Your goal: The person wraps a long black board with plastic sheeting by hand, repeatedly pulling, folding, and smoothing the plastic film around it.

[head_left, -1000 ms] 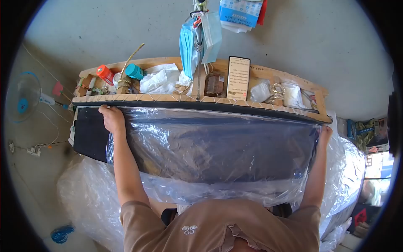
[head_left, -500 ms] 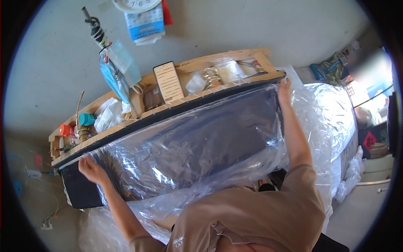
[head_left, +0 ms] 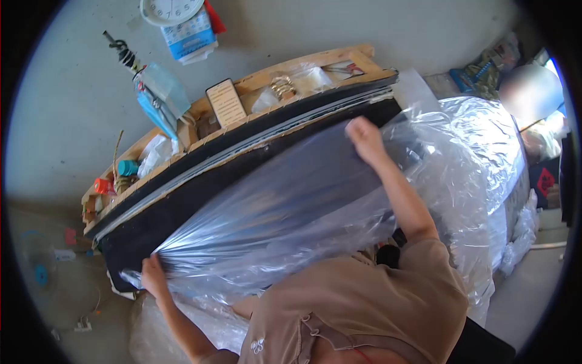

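Plastic sheet [head_left: 279, 206], clear: stretches over the black table [head_left: 133, 246]; likely light, limp, slippery, tearable. Left hand [head_left: 154, 275] and right hand [head_left: 366, 143]: fingers clench its edge, well apart; bunched folds probably offer surest hold.

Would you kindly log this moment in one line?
left hand: grips plastic film | right hand: grips film | film: stretched between hands, creased

Clr plastic film [head_left: 279, 212], taut w/ creases
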Available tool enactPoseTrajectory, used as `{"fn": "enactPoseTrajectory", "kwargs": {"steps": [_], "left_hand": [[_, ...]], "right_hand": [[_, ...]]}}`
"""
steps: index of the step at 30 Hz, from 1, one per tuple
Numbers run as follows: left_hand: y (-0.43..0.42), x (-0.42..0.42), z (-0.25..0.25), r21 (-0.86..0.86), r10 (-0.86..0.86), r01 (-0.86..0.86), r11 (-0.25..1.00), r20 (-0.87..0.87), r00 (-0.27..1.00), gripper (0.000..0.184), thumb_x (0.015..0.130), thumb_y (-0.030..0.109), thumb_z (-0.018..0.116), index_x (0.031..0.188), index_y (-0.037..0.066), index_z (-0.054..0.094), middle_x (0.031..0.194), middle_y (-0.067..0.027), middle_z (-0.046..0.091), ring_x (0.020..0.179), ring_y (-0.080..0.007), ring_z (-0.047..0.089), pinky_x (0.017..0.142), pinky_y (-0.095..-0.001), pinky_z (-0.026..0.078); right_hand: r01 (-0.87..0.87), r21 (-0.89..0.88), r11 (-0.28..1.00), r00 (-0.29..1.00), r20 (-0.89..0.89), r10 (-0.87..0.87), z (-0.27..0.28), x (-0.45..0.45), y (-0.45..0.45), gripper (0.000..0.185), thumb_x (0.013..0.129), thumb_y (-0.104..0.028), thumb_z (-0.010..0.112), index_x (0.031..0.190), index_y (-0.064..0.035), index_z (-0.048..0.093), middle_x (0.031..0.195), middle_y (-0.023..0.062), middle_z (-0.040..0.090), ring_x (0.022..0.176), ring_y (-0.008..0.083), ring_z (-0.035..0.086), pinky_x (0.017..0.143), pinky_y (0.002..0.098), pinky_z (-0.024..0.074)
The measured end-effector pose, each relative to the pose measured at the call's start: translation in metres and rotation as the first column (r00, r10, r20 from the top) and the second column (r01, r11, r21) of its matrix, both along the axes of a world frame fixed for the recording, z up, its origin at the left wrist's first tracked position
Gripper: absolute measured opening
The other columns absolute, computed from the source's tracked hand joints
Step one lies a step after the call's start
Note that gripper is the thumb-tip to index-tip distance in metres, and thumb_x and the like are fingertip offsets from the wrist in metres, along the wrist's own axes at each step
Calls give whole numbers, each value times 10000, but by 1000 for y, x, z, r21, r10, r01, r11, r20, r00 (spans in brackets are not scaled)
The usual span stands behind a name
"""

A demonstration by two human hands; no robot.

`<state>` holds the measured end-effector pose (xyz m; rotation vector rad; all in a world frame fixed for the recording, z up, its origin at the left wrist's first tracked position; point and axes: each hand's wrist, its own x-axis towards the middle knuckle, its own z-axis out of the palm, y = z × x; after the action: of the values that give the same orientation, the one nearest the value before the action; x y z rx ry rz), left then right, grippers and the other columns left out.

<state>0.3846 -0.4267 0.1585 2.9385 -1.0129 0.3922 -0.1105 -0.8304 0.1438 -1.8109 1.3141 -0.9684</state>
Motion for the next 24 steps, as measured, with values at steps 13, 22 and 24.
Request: {"fn": "enactPoseTrajectory", "kwargs": {"steps": [13,22,24], "left_hand": [[-200,-276,5,-744,-825,412,525,-329,459,76,817,110,544,835,57,596,834,-143,619,767,-332,606,661,-425,482],[-45,-33,16,-340,-168,189,921,91,982,102,851,123,499,831,66,581,781,-147,572,757,-355,566,621,-426,451],[-51,-25,6,-511,-46,-16,860,-108,993,111,865,140,480,858,67,565,829,-168,585,796,-384,562,659,-421,460]], "right_hand": [[-443,-298,845,881,-320,349,45,23,85,414,784,-177,631,1153,-45,497,1182,155,480,1049,281,513,827,340,450],[-272,-425,864,885,-463,51,19,12,118,276,826,-114,529,1091,-89,604,1302,143,445,1172,312,429,984,511,271],[-194,-629,753,970,-238,51,28,55,134,221,759,-68,581,978,-49,601,1216,170,493,1070,353,473,918,466,346]]}}
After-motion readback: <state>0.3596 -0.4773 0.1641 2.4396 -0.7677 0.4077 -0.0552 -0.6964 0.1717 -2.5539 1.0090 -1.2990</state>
